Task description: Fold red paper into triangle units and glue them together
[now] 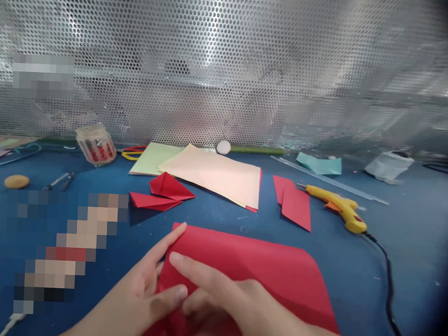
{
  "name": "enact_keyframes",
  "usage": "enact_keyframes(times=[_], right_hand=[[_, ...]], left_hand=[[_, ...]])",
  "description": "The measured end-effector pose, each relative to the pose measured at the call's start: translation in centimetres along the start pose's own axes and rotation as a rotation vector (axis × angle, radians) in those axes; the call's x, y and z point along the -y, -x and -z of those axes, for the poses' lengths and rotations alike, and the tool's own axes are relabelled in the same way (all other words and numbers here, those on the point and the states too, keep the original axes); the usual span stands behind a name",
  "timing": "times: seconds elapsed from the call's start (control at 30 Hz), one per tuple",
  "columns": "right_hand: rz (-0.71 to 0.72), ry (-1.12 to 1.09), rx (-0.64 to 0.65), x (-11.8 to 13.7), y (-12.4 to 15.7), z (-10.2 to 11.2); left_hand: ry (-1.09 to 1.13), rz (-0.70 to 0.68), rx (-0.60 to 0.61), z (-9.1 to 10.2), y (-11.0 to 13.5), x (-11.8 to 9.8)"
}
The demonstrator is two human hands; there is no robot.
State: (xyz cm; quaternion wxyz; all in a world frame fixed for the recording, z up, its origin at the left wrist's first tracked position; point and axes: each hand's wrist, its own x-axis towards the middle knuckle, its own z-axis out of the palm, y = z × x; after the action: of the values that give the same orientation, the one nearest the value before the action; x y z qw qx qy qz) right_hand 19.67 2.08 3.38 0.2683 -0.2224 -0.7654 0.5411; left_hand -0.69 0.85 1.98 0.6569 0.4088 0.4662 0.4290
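A large sheet of red paper (249,261) lies in front of me, its far right corner bent over in a soft curve. My left hand (144,288) grips the sheet's left side, with the thumb on top and a finger along the far left corner. Across the near part reaches my right hand (233,297); its index fingertip presses near the left edge, and its other fingers curl on the paper, partly hidden. Beyond the sheet are folded red paper pieces (171,188). Smaller red paper strips (296,206) lie to the right.
A yellow glue gun (334,202) trails a black cord at right. Behind lie peach paper (216,172), green paper (150,160), scissors (131,154) and a glass jar (96,145). A perforated metal panel (228,64) bounds the blue table (251,221). A pixelated patch (64,250) hides the left foreground.
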Motion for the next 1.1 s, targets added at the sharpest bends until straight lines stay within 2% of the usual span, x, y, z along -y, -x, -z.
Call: enact_keyframes(times=[0.07,0.13,0.2,0.23,0.33,0.43,0.5,0.57,0.67,0.73,0.8,0.83,0.97,1.1], right_hand=[[-0.102,-0.035,-0.088,1.2,-0.2,1.3],[-0.177,0.149,-0.229,2.2,-0.6,3.4],[-0.224,0.327,-0.302,2.3,-1.0,5.6],[-0.292,0.337,-0.305,2.1,-1.1,6.6],[-0.431,0.274,-0.147,1.1,-1.3,8.0],[-0.57,0.054,-0.052,0.6,-1.2,7.6],[-0.678,-0.112,-0.119,0.7,-1.3,6.9],[-0.721,-0.191,-0.242,0.8,-1.5,6.3],[-0.719,-0.296,-0.451,0.9,-1.6,5.2],[-0.717,-0.366,-0.545,1.0,-1.4,4.3],[-0.704,-0.404,-0.552,1.1,-1.0,3.4],[-0.694,-0.424,-0.539,1.2,-0.8,3.0],[-0.644,-0.575,-0.522,1.3,-0.3,2.5],[-0.665,-0.691,-0.583,0.7,-0.8,3.2]], left_hand=[[0.027,-0.004,0.019,0.0,-0.2,-0.3],[0.064,0.044,0.083,0.3,-0.2,-0.7],[-0.005,0.067,0.152,0.8,-0.2,-1.1],[-0.1,0.052,0.167,1.0,-0.2,-1.2],[-0.353,-0.025,0.162,1.6,-0.3,-1.3],[-0.191,-0.01,0.154,1.8,-0.8,-1.4],[-0.046,0.032,0.048,1.7,-1.2,-1.8],[0.037,0.047,-0.082,1.5,-1.5,-2.4],[0.118,0.014,-0.125,0.9,-1.4,-2.8],[0.141,0.032,-0.06,0.5,-1.1,-2.4],[0.16,0.068,0.025,0.1,-0.7,-1.6],[0.157,0.056,0.023,-0.1,-0.4,-1.1],[0.055,0.017,-0.144,-0.5,0.5,-0.3],[0.01,0.096,-0.118,-0.5,0.9,-0.6]])
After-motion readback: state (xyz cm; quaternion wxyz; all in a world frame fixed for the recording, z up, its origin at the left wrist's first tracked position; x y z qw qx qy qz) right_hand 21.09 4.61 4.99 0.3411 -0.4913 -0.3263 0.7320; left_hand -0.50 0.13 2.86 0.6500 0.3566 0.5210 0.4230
